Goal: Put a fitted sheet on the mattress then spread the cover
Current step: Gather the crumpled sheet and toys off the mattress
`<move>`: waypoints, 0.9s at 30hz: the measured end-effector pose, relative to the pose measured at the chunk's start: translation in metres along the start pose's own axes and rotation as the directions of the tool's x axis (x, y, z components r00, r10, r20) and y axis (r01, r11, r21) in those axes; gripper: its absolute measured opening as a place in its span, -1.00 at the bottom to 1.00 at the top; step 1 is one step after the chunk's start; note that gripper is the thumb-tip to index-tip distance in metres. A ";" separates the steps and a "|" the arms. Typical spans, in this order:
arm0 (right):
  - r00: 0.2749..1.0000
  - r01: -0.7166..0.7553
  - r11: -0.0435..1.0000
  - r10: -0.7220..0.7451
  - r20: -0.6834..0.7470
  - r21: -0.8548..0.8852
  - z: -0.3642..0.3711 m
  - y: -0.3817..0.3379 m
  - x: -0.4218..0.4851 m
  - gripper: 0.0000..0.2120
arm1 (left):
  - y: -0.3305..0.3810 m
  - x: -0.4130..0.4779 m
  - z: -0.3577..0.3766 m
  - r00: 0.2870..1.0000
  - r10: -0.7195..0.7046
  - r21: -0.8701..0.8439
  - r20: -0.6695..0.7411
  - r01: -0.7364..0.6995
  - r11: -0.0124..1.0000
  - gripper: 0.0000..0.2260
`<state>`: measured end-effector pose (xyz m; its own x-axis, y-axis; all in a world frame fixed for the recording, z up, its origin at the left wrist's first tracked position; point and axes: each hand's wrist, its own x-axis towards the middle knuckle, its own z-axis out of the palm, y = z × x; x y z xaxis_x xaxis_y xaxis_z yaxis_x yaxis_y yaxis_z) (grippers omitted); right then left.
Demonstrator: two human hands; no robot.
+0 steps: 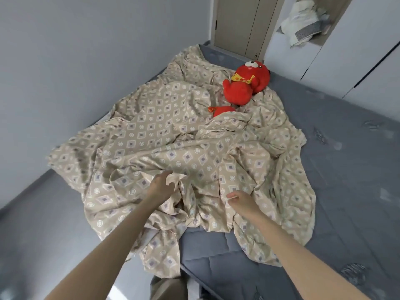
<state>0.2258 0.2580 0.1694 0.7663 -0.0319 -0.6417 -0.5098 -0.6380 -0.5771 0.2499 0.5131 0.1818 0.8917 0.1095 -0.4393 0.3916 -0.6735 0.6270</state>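
A beige sheet with a diamond print lies crumpled over the left and middle of a grey quilted mattress. One corner of it hangs over the mattress's near edge. My left hand reaches into the folds near the sheet's front, with fingers curved around a ridge of cloth. My right hand rests on the sheet a little to the right, its thumb and fingers pinching a small fold.
A red plush toy lies on the sheet toward the far end, and a second red toy is half buried below it. A grey wall runs along the left. White wardrobe doors and a shelf of folded linen stand at the right.
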 end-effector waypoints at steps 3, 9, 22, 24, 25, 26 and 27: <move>0.999 -0.011 1.000 0.012 0.037 -0.029 0.016 -0.016 0.026 -0.70 | -0.022 0.035 -0.007 1.000 -0.008 0.090 0.002 0.007 0.996 -0.51; 0.994 0.025 0.995 -0.014 0.107 -0.100 0.069 -0.068 0.082 -0.65 | -0.071 0.113 -0.036 0.998 -0.056 0.277 -0.028 0.062 0.959 -0.41; 0.995 0.070 0.757 -0.005 0.101 -0.649 0.182 -0.120 0.177 -0.49 | -0.161 0.215 -0.074 0.974 -0.223 0.622 0.039 0.151 0.768 -0.39; 0.994 0.089 0.794 -0.033 0.103 -0.602 0.186 -0.120 0.174 -0.66 | -0.165 0.210 -0.078 0.989 -0.148 0.633 0.006 0.111 0.767 -0.58; 0.995 0.083 0.857 -0.043 0.091 -0.509 0.186 -0.120 0.171 -0.73 | -0.165 0.208 -0.079 0.995 -0.098 0.596 -0.015 0.088 0.798 -0.65; 0.997 0.063 0.922 -0.043 0.060 -0.383 0.184 -0.123 0.165 -0.77 | -0.161 0.204 -0.081 0.997 -0.063 0.531 -0.037 0.073 0.844 -0.68; 0.999 0.030 0.968 -0.026 0.018 -0.248 0.182 -0.124 0.161 -0.79 | -0.156 0.199 -0.083 0.997 -0.048 0.449 -0.059 0.069 0.891 -0.70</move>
<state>0.3414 0.4723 0.0461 0.7723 -0.0014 -0.6352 -0.3740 -0.8093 -0.4529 0.3854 0.7011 0.0497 0.8839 0.1843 -0.4299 0.3084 -0.9206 0.2394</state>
